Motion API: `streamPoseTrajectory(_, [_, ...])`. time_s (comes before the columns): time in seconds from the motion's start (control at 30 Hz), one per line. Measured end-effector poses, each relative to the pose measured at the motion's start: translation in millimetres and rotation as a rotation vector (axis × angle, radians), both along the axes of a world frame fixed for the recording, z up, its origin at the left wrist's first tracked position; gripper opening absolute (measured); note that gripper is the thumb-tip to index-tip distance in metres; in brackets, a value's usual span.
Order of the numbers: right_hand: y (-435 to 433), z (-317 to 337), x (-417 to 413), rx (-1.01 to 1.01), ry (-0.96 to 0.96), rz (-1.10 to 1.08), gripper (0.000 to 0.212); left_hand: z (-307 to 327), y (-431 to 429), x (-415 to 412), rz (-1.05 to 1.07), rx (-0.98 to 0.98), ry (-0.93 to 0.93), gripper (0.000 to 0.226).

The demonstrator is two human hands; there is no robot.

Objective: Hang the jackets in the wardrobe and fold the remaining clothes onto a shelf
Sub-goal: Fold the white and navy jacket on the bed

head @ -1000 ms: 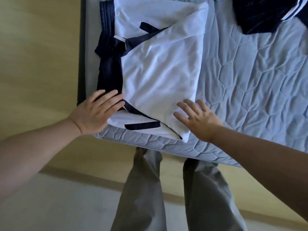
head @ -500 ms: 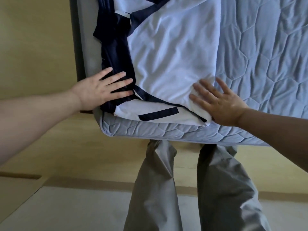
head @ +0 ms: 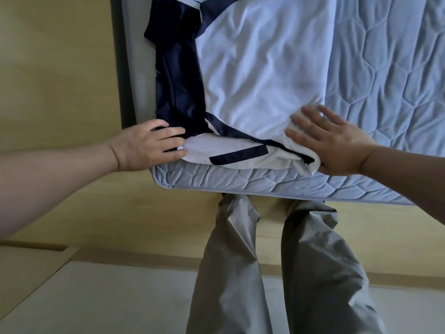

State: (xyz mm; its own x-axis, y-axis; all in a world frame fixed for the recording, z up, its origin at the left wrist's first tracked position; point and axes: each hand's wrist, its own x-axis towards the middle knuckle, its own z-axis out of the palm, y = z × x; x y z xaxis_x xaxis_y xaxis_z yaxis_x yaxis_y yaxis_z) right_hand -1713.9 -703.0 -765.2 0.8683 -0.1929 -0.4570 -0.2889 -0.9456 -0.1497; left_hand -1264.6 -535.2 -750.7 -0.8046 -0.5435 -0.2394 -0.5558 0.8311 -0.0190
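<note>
A folded white and navy garment (head: 260,75) lies on the near left corner of the bed (head: 385,68). My left hand (head: 147,147) grips the garment's near left corner, fingers curled over the navy and white fabric. At the near right corner, my right hand (head: 330,143) lies on the white fabric with fingers straight. The cloth bunches up against its palm, and its thumb is hidden.
The bed has a quilted pale blue cover, and its front edge (head: 265,182) runs just below the garment. A grey bed frame strip (head: 134,68) runs along the left side. My legs in grey trousers (head: 277,273) stand against the bed on a wooden floor.
My left hand's fingers have gone from flat to curled round the garment's corner. The view has shifted closer, and the dark clothing at the far right is out of frame.
</note>
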Motion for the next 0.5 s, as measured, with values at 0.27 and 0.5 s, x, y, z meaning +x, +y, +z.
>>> streamPoseTrajectory(0.27, [4.6, -1.6, -0.7, 0.009, 0.048, 0.017, 0.095, -0.8, -1.6, -43.4, 0.445, 0.057, -0.021, 0.054])
streamPoseTrajectory(0.5, [8.5, 6.6, -5.9, 0.016, 0.010, 0.058, 0.095, 6.7, 0.5, -83.7, 0.517, -0.229, 0.001, 0.052])
